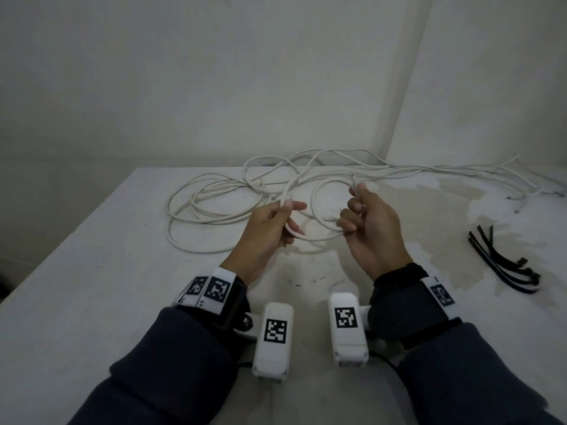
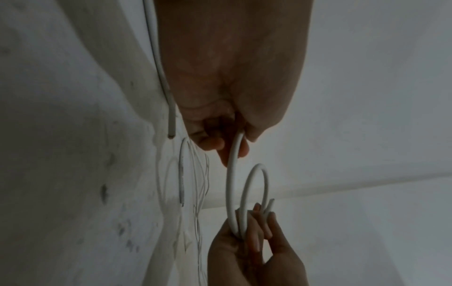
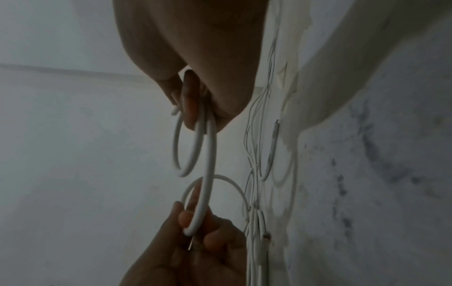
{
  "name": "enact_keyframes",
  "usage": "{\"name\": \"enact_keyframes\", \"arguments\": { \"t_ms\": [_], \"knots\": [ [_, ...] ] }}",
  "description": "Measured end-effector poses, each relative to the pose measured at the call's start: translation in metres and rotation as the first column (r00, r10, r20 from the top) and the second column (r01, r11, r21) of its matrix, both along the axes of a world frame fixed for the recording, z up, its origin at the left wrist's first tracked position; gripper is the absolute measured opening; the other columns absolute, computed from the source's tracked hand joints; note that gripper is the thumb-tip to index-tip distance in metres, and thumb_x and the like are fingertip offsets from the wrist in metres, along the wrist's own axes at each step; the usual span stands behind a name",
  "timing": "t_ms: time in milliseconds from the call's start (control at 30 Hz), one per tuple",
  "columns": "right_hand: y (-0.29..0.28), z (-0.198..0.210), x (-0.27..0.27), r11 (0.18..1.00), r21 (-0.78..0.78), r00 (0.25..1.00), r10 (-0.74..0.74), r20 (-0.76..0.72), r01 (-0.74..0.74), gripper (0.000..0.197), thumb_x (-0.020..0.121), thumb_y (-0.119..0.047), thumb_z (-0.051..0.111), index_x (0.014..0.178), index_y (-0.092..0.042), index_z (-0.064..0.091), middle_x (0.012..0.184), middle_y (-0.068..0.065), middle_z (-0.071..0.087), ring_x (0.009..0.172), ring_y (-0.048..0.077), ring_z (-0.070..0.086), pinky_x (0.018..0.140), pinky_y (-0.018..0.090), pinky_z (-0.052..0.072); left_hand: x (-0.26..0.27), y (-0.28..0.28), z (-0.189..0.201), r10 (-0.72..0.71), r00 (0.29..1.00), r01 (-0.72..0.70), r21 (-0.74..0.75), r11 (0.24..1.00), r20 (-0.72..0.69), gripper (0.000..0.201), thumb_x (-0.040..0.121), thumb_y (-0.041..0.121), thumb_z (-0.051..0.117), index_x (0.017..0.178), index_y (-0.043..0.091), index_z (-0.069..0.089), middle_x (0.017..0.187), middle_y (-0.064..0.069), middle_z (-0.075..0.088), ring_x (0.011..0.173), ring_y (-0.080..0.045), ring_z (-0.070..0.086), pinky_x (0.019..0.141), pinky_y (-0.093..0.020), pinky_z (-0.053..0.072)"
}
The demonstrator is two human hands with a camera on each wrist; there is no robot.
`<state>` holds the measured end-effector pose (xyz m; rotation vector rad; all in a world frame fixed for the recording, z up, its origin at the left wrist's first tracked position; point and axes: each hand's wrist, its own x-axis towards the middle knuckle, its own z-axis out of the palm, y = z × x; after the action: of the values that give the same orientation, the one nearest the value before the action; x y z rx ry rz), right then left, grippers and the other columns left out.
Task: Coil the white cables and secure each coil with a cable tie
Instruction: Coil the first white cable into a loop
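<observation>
A white cable (image 1: 316,239) hangs between both hands above the table. My right hand (image 1: 360,216) pinches the cable's end and a small loop (image 1: 314,197) of it. In the right wrist view that loop (image 3: 188,147) hangs from the fingers. My left hand (image 1: 283,220) grips the same cable a little further along; in the left wrist view the strand (image 2: 232,174) runs from its fingers to the other hand (image 2: 254,238). More white cables (image 1: 211,207) lie tangled on the table behind the hands.
Several black cable ties (image 1: 503,262) lie on the table at the right. Cable strands (image 1: 460,176) trail to the far right by the wall. The white table (image 1: 92,286) is stained at the right; walls close in behind and to the right.
</observation>
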<state>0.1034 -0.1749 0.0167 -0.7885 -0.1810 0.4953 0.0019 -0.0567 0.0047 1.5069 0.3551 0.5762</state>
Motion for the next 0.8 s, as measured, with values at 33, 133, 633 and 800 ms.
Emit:
{"name": "enact_keyframes", "arguments": {
  "t_ms": [33, 133, 633, 800],
  "knots": [
    [0.001, -0.001, -0.001, 0.998, -0.062, 0.998, 0.010, 0.055, -0.007, 0.018, 0.098, -0.017, 0.051, 0.081, -0.010, 0.049, 0.051, -0.005, 0.034, 0.037, 0.005, 0.025, 0.036, 0.016, 0.024, 0.000, 0.001, 0.001, 0.029, 1.000, -0.029, 0.024, 0.999, 0.010, 0.027, 0.102, 0.022, 0.041, 0.101, 0.014, 0.066, 0.062, 0.004, 0.059, 0.058, -0.004, 0.057, 0.060, -0.019, 0.045],
    [0.002, -0.002, -0.004, 0.975, -0.218, 0.976, 0.078, 0.205, -0.032, 0.023, 0.097, -0.014, 0.054, 0.074, -0.012, 0.048, 0.056, -0.001, 0.027, 0.042, 0.007, 0.021, 0.037, 0.018, 0.023, 0.001, 0.000, 0.003, 0.061, 0.997, -0.063, 0.036, 0.997, 0.054, 0.026, 0.101, 0.020, 0.042, 0.116, 0.011, 0.061, 0.081, -0.001, 0.062, 0.071, -0.006, 0.060, 0.071, -0.023, 0.051],
    [0.004, 0.018, -0.027, 0.943, -0.316, 0.835, 0.255, 0.487, -0.104, 0.018, 0.091, -0.006, 0.059, 0.077, -0.014, 0.052, 0.049, -0.007, 0.038, 0.045, 0.009, 0.027, 0.043, 0.021, 0.024, -0.015, -0.009, 0.049, -0.059, 0.998, 0.037, 0.454, 0.890, 0.033, 0.030, 0.100, 0.029, 0.043, 0.073, 0.022, 0.054, 0.050, 0.012, 0.043, 0.043, -0.003, 0.043, 0.047, -0.029, 0.050],
    [0.014, 0.027, -0.032, 0.940, -0.341, 0.700, 0.250, 0.669, -0.010, 0.032, 0.094, -0.014, 0.060, 0.123, -0.022, 0.049, 0.051, -0.006, 0.045, 0.046, 0.010, 0.036, 0.047, 0.024, 0.038, -0.026, 0.007, 0.062, -0.049, 0.999, 0.030, 0.582, 0.813, 0.017, 0.031, 0.100, 0.021, 0.043, 0.070, 0.026, 0.049, 0.053, 0.010, 0.046, 0.045, -0.002, 0.048, 0.051, -0.030, 0.055]
  ]
}}
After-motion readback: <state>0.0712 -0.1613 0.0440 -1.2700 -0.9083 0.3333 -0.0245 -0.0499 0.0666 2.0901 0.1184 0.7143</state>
